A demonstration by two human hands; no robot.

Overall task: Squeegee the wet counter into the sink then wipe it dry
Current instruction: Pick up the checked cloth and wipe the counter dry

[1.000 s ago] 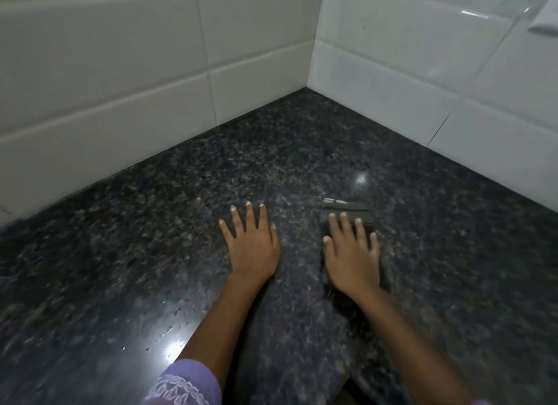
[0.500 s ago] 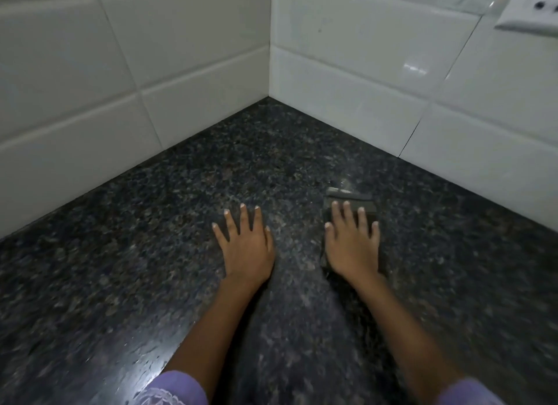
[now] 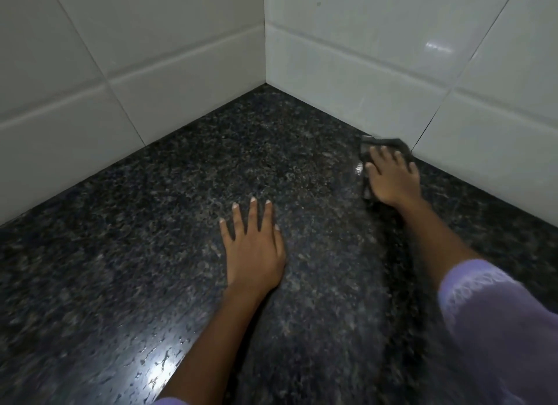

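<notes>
Right hand [image 3: 392, 179] lies flat, palm down, on a dark cloth [image 3: 367, 151], fingers near straight and slightly fanned, pressing it to the granite counter [image 3: 151, 238] rather than gripping it. Most of the cloth is hidden under the palm; only its far and left margins show. It sits at about 2 o'clock from the left hand, its far edge just beside, possibly touching, the foot of the right tiled wall [image 3: 377, 57]. A flat press probably spreads load over the cloth for drying, which suits the wipe stage of the task. No sink or squeegee is in view.

Left hand [image 3: 253, 250] is planted near centre, fingers spread wide and extended, holding nothing (a brace for the forward lean, by my reading).

Edges: the two walls meet in a corner at 12 o'clock. The left tiled wall [image 3: 120, 72] runs off toward 9 o'clock; the right wall runs toward 3 o'clock, closing off any push farther that way.

Open room: bare counter from the cloth toward 11 o'clock into the corner, and a broad stretch toward 8 o'clock. At 7 o'clock a glare patch [image 3: 157, 365] shows beaded droplets, so that area likely remains wet. The lavender sleeve [image 3: 498, 329] hangs low over the counter at 4 o'clock and could drag through damp stone.
</notes>
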